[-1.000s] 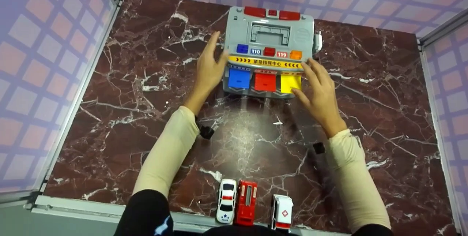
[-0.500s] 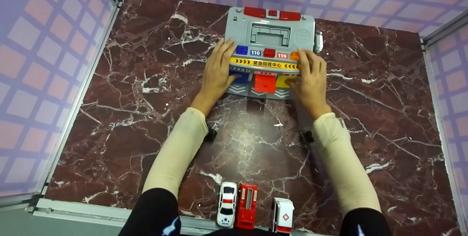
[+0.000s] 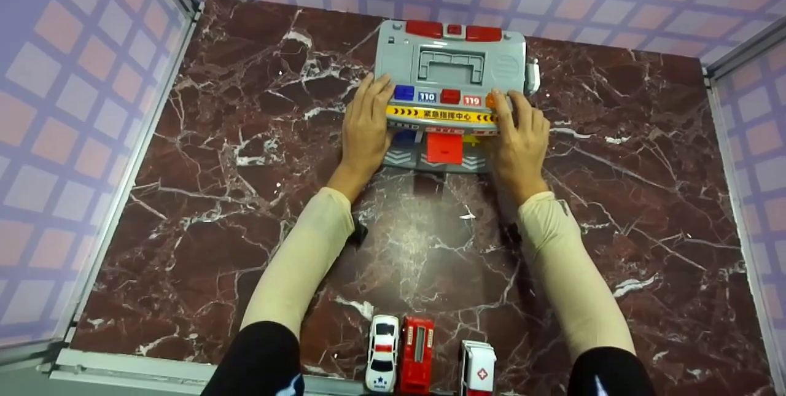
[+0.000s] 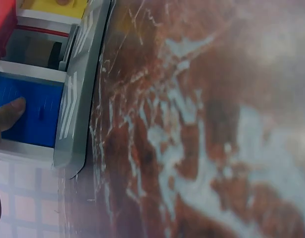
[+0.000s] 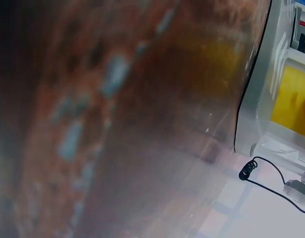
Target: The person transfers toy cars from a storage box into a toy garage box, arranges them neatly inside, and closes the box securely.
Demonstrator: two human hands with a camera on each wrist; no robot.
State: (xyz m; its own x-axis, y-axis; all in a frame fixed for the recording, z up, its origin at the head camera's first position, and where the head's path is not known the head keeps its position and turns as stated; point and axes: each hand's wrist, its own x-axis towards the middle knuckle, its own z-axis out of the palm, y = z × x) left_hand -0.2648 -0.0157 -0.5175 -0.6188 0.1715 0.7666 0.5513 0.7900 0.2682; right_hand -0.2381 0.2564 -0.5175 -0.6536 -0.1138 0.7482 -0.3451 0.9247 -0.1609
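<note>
A grey toy emergency station (image 3: 393, 61) with red lights on top stands at the back of the table. My left hand (image 3: 365, 129) grips its left front, fingers over the top edge. In the left wrist view, that thumb presses the blue door (image 4: 41, 106), which hangs down in its bay. On the opposite side, my right hand (image 3: 522, 138) holds the right front corner, fingertips by the orange button. Its thumb is largely hidden, with a fingertip showing at the lowered yellow door (image 5: 291, 94). Between them the red door (image 3: 444, 148) sticks out, raised.
Along the table's front edge stand a white police car (image 3: 382, 353), a red fire truck (image 3: 416, 353) and a white ambulance (image 3: 479, 365). A white handset (image 3: 533, 75) hangs on the station's right side, with a black cord (image 5: 246, 170). Patterned panels enclose the table.
Both hands have come in from the sides onto the station's front corners. The blue and yellow doors, raised before, are now pushed down; the red one stays raised.
</note>
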